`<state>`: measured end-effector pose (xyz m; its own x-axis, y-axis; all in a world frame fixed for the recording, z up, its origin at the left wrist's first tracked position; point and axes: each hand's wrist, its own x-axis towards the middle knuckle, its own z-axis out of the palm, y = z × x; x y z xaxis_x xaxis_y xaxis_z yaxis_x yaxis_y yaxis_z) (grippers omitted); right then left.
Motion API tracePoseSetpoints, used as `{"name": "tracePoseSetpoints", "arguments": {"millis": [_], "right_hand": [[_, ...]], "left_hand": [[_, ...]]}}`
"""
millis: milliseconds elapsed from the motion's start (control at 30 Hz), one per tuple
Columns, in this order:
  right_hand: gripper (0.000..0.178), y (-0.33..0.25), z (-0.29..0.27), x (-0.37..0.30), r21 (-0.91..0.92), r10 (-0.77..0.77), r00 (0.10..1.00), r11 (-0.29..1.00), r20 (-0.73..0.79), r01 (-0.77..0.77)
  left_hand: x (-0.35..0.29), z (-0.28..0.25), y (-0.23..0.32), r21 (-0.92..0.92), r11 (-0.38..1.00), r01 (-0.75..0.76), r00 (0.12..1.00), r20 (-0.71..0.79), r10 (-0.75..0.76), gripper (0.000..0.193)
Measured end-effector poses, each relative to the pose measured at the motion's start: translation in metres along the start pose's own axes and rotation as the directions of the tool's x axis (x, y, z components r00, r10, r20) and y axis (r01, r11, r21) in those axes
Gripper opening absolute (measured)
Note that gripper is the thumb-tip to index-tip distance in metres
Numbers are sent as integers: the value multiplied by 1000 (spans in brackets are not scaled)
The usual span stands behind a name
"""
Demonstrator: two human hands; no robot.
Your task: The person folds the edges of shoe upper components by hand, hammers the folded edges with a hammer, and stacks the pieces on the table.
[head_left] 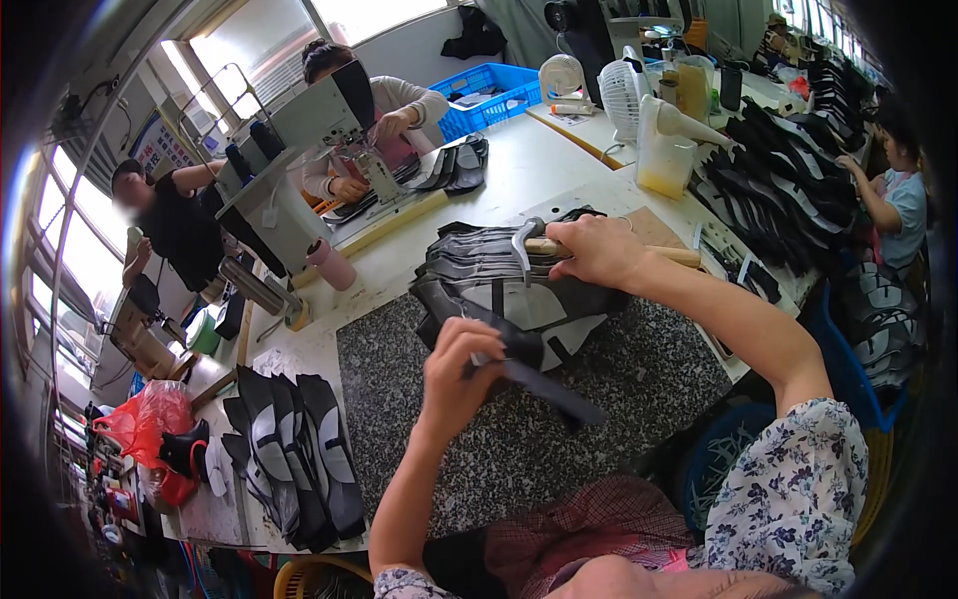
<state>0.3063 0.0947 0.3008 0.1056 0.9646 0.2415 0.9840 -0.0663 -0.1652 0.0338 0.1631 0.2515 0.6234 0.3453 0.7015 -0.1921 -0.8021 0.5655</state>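
My right hand [599, 250] is closed around the wooden handle of a hammer [671, 256]. Its curved metal head rests over a stack of grey and black shoe uppers [464, 262] at the far side of a speckled stone slab [449, 479]. Closer to me, my left hand [459, 374] pinches a dark shoe upper piece [549, 391], blurred by motion, with its strip-like end pointing to the right. Part of this piece is hidden by my fingers. Just beyond it lie uppers with light grey panels [534, 305], at the near side of the stack.
Another pile of uppers [289, 449] lies left of the slab. Beyond stand a pink cup [331, 266] and a sewing machine [329, 125], where a co-worker handles pieces. A white fan [621, 95] and a yellowish plastic container [663, 160] stand at the far right. Many uppers [788, 170] cover the right-hand table.
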Motion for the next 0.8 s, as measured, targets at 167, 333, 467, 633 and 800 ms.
{"name": "tracePoseSetpoints", "arguments": {"millis": [167,333,467,633,800], "right_hand": [[40,7,17,-9,73,18,998,997,-62,-14],[41,13,25,-12,90,17,993,996,-120,-6],[37,9,17,-33,152,29,965,988,-260,12],[24,-22,-7,-94,473,91,938,877,-333,83],[21,-37,-24,-186,764,-1,992,638,128,-98]], "left_hand": [[-44,-103,24,-414,898,-149,689,-695,-206,13],[-59,-152,87,11,966,259,359,-929,-86,39],[-67,-124,103,365,678,639,769,-342,-540,34],[-93,-23,84,118,769,628,573,598,-560,31],[-95,65,77,5,764,645,543,702,-462,32]]}}
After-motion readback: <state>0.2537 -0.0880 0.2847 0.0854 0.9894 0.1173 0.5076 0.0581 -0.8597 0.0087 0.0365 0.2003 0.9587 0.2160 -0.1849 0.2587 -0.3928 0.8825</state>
